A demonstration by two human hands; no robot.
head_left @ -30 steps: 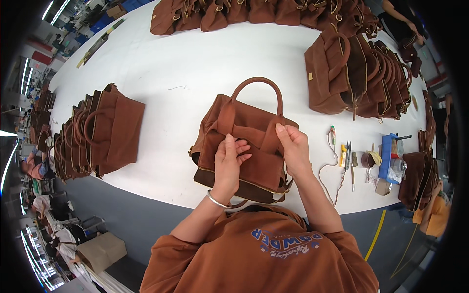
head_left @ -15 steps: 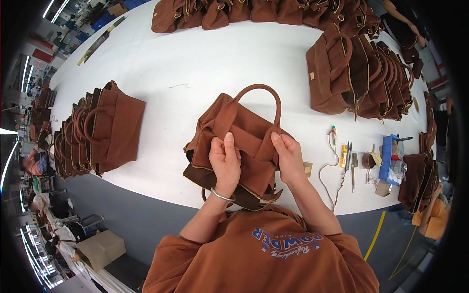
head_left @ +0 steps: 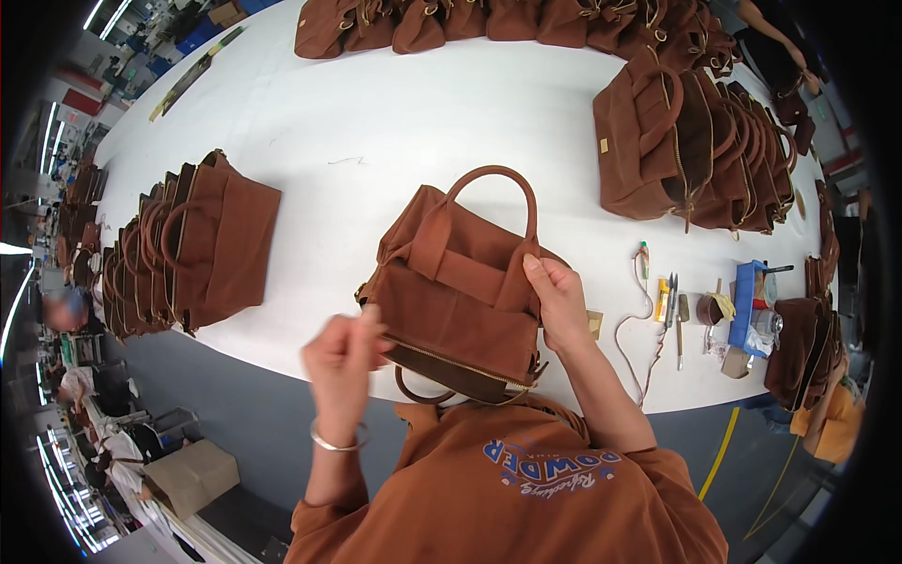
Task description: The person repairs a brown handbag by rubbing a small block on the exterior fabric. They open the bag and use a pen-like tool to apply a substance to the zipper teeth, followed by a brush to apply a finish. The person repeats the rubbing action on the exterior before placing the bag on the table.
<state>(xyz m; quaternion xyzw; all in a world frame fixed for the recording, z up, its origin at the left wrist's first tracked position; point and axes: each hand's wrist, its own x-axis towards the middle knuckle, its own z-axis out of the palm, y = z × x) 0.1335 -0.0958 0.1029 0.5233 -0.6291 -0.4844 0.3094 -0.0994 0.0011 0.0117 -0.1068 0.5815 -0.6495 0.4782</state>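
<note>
A long white table (head_left: 395, 113) carries rows of brown bags: a row (head_left: 178, 249) on your left, a stack (head_left: 695, 141) on your right, small tools (head_left: 672, 305) by the edge. Your bag (head_left: 460, 291) lies near the front edge, partly overhanging it. Your right hand (head_left: 556, 299) pinches its right side, thumb on the flap. Your left hand (head_left: 343, 362) hovers just off the bag's left corner, fingers curled together, blurred, holding nothing visible. With one hand gripping, the bag could slide off toward you.

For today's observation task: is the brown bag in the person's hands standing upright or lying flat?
Lying flat: the brown bag rests on the white table, one handle toward the person.
</note>
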